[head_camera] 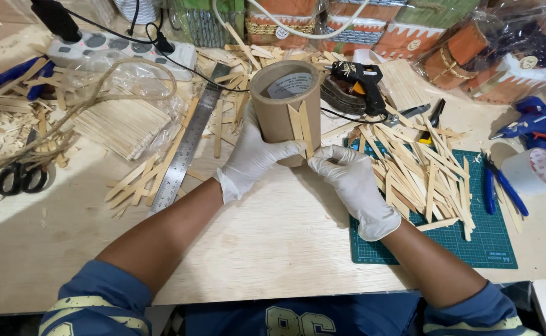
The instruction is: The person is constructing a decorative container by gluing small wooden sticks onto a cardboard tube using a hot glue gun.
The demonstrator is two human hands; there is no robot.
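Both gloved hands work at the middle of the surface [273, 242]. The left hand [251, 158] is closed around the tube [280, 109], which stands tilted on the surface. The right hand [350, 183] pinches a stick [304, 127] against the tube wall, beside a second stick. Cut sticks [419, 174] lie heaped on the green mat [472, 246] to the right. Beyond the tube rests a black glue gun [360, 81]. Risk: if the pinch relaxes too soon, the stick could slide crooked; the tilted tube could roll.
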